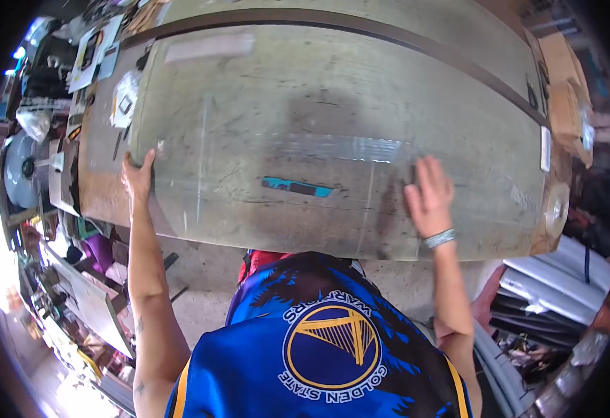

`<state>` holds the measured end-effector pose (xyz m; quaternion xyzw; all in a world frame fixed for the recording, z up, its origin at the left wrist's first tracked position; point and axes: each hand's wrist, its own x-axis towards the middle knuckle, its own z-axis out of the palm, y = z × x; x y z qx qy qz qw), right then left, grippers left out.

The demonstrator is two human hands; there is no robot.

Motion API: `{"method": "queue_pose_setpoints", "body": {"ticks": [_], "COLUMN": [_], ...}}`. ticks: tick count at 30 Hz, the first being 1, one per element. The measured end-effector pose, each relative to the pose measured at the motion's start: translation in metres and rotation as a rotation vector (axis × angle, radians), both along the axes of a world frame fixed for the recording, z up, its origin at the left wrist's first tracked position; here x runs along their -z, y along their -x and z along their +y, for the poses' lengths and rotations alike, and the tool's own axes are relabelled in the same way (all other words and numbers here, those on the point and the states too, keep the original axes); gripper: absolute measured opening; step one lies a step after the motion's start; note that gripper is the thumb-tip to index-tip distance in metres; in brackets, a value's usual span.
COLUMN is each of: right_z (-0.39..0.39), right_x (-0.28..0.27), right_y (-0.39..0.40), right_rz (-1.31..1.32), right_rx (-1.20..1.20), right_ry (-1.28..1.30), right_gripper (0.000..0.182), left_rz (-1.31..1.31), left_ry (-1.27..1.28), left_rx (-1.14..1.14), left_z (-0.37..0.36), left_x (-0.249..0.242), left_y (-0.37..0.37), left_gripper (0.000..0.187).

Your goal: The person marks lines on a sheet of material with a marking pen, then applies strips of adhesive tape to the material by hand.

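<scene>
My left hand (137,177) is at the left side of the work table, thumb and fingers spread, beside the left edge of a large glass-like sheet (284,83). Nothing shows in its grasp. Over the right part of that sheet, my right hand (430,197) lies flat with its fingers stretched out and a band around the wrist. Between the hands a turquoise and black utility knife (298,187) rests on the surface. Just beyond the knife is a clear, shiny strip (346,148), its right end near my right fingertips.
A long dark bar (305,19) runs across the far side of the table. White paper and plastic (124,101) lie at the left, with a tape roll (557,203) at the right corner. Cardboard (566,90) stands at the far right; silvery rolls (562,275) are below.
</scene>
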<state>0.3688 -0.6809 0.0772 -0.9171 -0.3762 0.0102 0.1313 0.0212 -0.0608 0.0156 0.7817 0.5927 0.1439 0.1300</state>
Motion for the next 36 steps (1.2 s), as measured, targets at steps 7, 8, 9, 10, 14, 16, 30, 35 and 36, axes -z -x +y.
{"method": "queue_pose_setpoints", "body": {"ticks": [7, 8, 9, 10, 14, 16, 30, 35, 36], "right_z": [0.127, 0.125, 0.123, 0.125, 0.147, 0.162, 0.211, 0.210, 0.211], "right_x": [0.040, 0.044, 0.045, 0.044, 0.035, 0.029, 0.030, 0.011, 0.009], "right_y": [0.077, 0.082, 0.087, 0.093, 0.113, 0.127, 0.155, 0.145, 0.145], "right_rz": [0.028, 0.046, 0.062, 0.055, 0.007, -0.023, 0.144, 0.435, 0.478], "right_rx": [-0.019, 0.020, 0.061, 0.071, 0.109, 0.075, 0.100, 0.261, 0.290], "right_ry": [0.091, 0.103, 0.126, 0.134, 0.162, 0.133, -0.061, -0.040, -0.068], "right_gripper": [0.062, 0.061, 0.061, 0.060, 0.056, 0.052, 0.025, 0.020, 0.019], "left_rz": [0.069, 0.092, 0.112, 0.054, -0.110, -0.152, -0.384, -0.398, -0.404], "left_ry": [-0.103, -0.118, -0.121, -0.085, -0.039, -0.021, 0.107, 0.147, 0.142], "left_rx": [0.043, 0.051, 0.063, 0.056, 0.057, 0.073, 0.093, 0.064, 0.061], "left_z": [0.006, 0.006, 0.006, 0.008, 0.018, 0.022, 0.056, 0.058, 0.058], "left_x": [-0.005, -0.010, -0.013, -0.014, -0.013, -0.013, 0.000, -0.001, 0.000], "left_y": [-0.004, -0.006, -0.009, -0.010, -0.007, -0.003, 0.011, 0.012, 0.012], "left_gripper": [0.098, 0.098, 0.097, 0.095, 0.089, 0.081, 0.036, 0.032, 0.031]}}
